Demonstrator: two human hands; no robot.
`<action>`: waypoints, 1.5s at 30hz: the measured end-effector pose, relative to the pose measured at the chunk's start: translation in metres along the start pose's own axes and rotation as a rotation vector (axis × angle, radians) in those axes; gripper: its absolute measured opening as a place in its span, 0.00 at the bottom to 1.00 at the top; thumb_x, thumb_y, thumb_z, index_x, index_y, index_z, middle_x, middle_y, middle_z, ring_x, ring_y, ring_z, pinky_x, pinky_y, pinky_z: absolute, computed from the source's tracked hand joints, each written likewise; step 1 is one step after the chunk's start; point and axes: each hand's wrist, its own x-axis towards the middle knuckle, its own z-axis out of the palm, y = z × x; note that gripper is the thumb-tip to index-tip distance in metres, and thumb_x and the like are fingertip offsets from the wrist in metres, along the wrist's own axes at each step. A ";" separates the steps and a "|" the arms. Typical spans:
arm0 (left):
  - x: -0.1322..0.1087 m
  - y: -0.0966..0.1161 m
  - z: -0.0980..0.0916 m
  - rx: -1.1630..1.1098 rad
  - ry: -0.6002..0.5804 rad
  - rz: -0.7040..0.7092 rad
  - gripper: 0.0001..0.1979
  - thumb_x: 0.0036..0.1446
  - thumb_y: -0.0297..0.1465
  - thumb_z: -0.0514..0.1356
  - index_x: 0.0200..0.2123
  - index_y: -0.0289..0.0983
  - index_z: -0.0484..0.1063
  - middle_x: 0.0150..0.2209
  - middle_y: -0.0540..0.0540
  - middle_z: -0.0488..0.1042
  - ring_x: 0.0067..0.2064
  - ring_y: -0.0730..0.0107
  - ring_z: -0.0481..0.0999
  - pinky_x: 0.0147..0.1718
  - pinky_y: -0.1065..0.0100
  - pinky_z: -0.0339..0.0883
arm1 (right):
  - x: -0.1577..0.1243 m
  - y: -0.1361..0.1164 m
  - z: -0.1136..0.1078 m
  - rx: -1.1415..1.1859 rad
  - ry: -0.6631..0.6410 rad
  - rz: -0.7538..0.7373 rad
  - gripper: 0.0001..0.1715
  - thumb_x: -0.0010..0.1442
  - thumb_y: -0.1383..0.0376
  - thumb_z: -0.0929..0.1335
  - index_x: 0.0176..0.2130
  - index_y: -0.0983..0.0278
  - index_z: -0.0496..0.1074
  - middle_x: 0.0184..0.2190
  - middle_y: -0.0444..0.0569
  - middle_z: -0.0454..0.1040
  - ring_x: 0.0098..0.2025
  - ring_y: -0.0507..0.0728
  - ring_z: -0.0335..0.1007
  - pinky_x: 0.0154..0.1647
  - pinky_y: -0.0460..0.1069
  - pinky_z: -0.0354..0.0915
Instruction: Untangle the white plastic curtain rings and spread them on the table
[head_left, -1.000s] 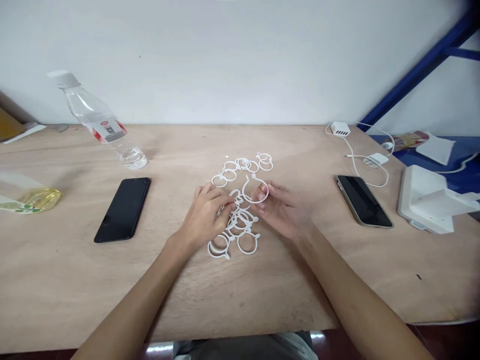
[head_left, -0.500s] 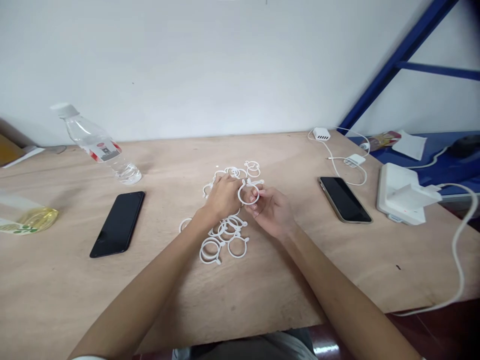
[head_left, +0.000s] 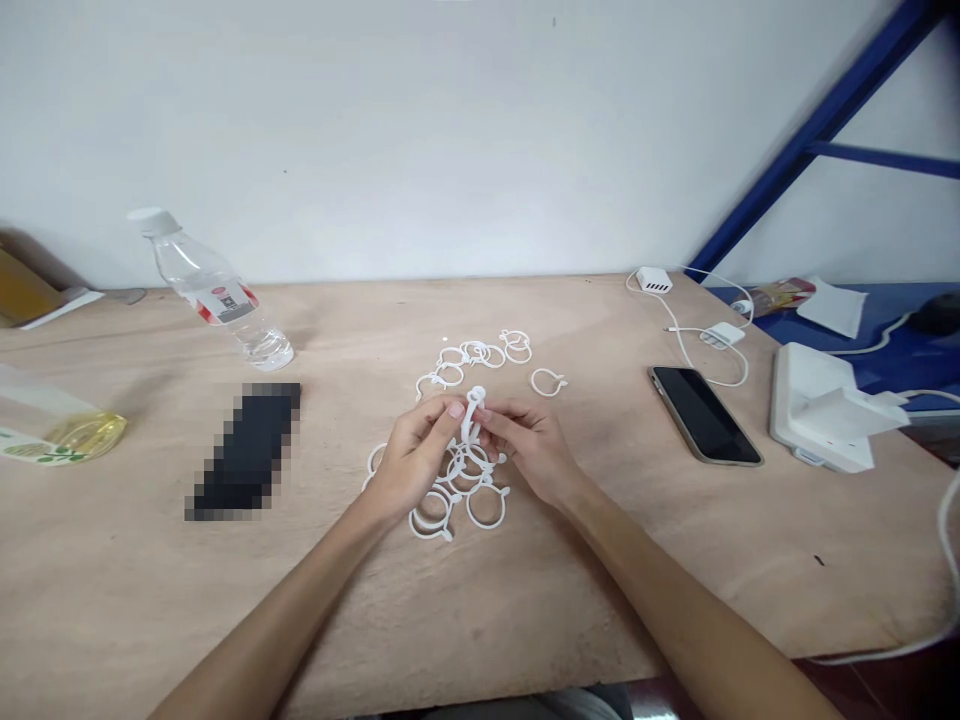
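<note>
Between my two hands a white plastic curtain ring (head_left: 470, 418) is held up edge-on, its small eyelet at the top. My left hand (head_left: 412, 450) pinches it from the left with thumb and fingers. From the right, my right hand (head_left: 536, 447) grips the same ring with closed fingertips. Several more white rings (head_left: 486, 508) lie overlapping on the table below and behind the hands, some partly covered by my left hand. Farther back is a loose row of rings (head_left: 451, 374), and a single ring (head_left: 546, 382) lies apart beyond my right hand.
On the wooden table (head_left: 525, 620), a dark phone (head_left: 247, 450), blurred by pixels, and a tilted-looking water bottle (head_left: 225, 300) are at left, beside a container of yellow liquid (head_left: 86, 440). At right are another phone (head_left: 705, 415), a white power strip (head_left: 817, 405) and charger cables (head_left: 679, 335).
My left hand has drawn back toward me from the rear rings. Both hands now meet on one ring, seen edge-on. A single ring now shows at the right, and the view has shifted slightly.
</note>
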 end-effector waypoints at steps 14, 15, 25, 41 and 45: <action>-0.014 -0.010 -0.005 0.365 -0.014 0.341 0.11 0.68 0.32 0.52 0.34 0.38 0.72 0.43 0.45 0.68 0.51 0.69 0.67 0.54 0.65 0.58 | -0.007 0.003 0.017 -0.246 0.144 -0.022 0.15 0.48 0.56 0.74 0.25 0.65 0.76 0.14 0.39 0.63 0.17 0.47 0.53 0.18 0.44 0.50; -0.015 -0.010 -0.005 0.376 -0.018 0.346 0.10 0.67 0.32 0.53 0.34 0.38 0.72 0.44 0.45 0.67 0.51 0.69 0.67 0.54 0.66 0.58 | -0.007 0.003 0.017 -0.250 0.154 -0.028 0.14 0.49 0.56 0.74 0.25 0.65 0.76 0.14 0.39 0.62 0.18 0.47 0.53 0.18 0.44 0.50; -0.012 -0.007 -0.013 0.485 -0.110 0.211 0.12 0.69 0.34 0.49 0.38 0.37 0.70 0.44 0.44 0.73 0.47 0.67 0.72 0.49 0.66 0.63 | -0.003 0.003 0.004 -0.168 0.156 -0.071 0.15 0.52 0.54 0.72 0.33 0.62 0.78 0.26 0.45 0.73 0.22 0.49 0.60 0.20 0.46 0.56; -0.014 -0.009 -0.017 0.353 -0.073 0.062 0.13 0.64 0.38 0.56 0.36 0.35 0.75 0.40 0.44 0.79 0.40 0.67 0.76 0.40 0.69 0.66 | -0.005 0.005 0.004 -0.242 0.093 -0.037 0.20 0.52 0.50 0.73 0.25 0.64 0.70 0.20 0.43 0.67 0.20 0.49 0.60 0.18 0.45 0.59; -0.013 -0.008 -0.018 0.329 -0.063 0.021 0.14 0.63 0.40 0.57 0.35 0.35 0.75 0.44 0.43 0.78 0.42 0.64 0.77 0.40 0.67 0.67 | -0.002 0.001 0.002 -0.391 0.137 -0.092 0.20 0.54 0.49 0.70 0.25 0.63 0.71 0.20 0.44 0.67 0.21 0.51 0.61 0.19 0.47 0.60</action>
